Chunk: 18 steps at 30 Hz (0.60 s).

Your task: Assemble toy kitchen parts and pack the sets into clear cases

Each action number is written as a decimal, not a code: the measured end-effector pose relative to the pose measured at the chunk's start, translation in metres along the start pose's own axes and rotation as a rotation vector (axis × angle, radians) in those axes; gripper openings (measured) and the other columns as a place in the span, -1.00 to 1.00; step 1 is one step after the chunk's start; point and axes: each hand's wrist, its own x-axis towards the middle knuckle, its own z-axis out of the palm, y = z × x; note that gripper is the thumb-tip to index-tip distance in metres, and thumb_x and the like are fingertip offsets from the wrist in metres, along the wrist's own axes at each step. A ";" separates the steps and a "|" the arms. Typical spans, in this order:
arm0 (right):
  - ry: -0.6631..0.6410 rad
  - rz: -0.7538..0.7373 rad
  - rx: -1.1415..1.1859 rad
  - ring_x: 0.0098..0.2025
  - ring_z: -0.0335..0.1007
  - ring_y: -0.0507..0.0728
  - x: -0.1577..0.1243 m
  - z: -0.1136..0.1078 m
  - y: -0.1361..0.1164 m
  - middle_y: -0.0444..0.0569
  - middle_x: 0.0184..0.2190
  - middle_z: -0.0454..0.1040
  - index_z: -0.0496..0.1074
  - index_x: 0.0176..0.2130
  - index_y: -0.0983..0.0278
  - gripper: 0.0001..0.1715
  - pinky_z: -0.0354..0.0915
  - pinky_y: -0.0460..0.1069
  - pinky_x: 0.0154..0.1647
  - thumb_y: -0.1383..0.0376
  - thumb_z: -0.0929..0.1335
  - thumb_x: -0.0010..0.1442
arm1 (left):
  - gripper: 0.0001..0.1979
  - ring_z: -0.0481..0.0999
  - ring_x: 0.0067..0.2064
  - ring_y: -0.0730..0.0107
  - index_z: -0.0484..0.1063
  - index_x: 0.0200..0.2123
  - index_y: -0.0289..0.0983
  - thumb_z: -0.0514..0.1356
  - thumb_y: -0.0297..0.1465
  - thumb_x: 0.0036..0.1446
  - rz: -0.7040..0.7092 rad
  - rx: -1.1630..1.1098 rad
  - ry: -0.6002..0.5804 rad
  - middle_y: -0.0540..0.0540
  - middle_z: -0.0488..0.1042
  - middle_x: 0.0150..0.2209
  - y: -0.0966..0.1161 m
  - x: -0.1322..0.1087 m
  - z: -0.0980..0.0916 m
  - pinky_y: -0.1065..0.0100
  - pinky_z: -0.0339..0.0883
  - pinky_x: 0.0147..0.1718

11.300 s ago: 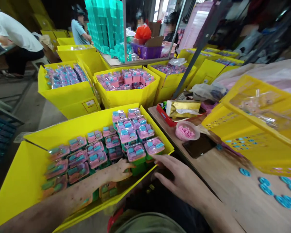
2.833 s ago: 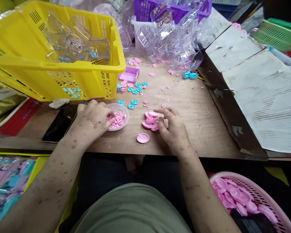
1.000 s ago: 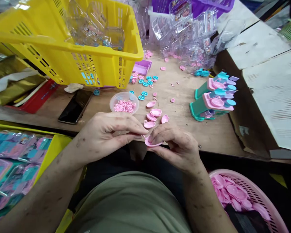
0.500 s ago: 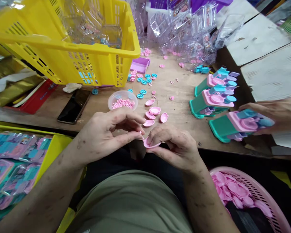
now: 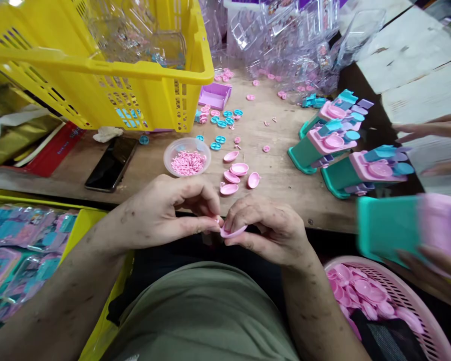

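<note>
My right hand (image 5: 268, 225) pinches a shallow pink oval toy basin (image 5: 233, 232) between thumb and fingers, above my lap at the table's edge. Thumb and forefinger of my left hand (image 5: 169, 210) close on a tiny pink hooked piece (image 5: 217, 220) at the basin's left end; whether it is seated there I cannot tell. Just beyond my hands lie several similar pink basins (image 5: 253, 180). A clear round tub (image 5: 169, 163) holding many tiny pink pieces (image 5: 190, 163) stands beyond my left hand.
Teal-and-pink toy units (image 5: 342, 180) stand at the right. A co-worker's hand (image 5: 436, 276) holds another unit (image 5: 391, 225); the other hand (image 5: 436, 133) reaches over the right side. A yellow crate (image 5: 146, 80), phone (image 5: 111, 163) and pink basket (image 5: 417, 301) surround me.
My fingers have brought the small piece closer against the basin. The co-worker's hand has let go of the nearest standing unit, and another unit has come into view at right.
</note>
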 end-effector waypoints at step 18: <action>0.072 0.455 -0.848 0.29 0.46 0.43 -0.010 -0.043 0.072 0.15 0.20 0.60 0.66 0.13 0.18 -0.63 0.40 0.40 0.39 0.39 0.39 0.41 | -0.78 0.61 0.10 -0.10 0.70 -0.09 -0.22 0.20 -0.41 0.49 0.157 1.198 -0.025 -0.22 0.72 -0.10 -0.034 0.055 -0.009 -0.08 0.40 0.05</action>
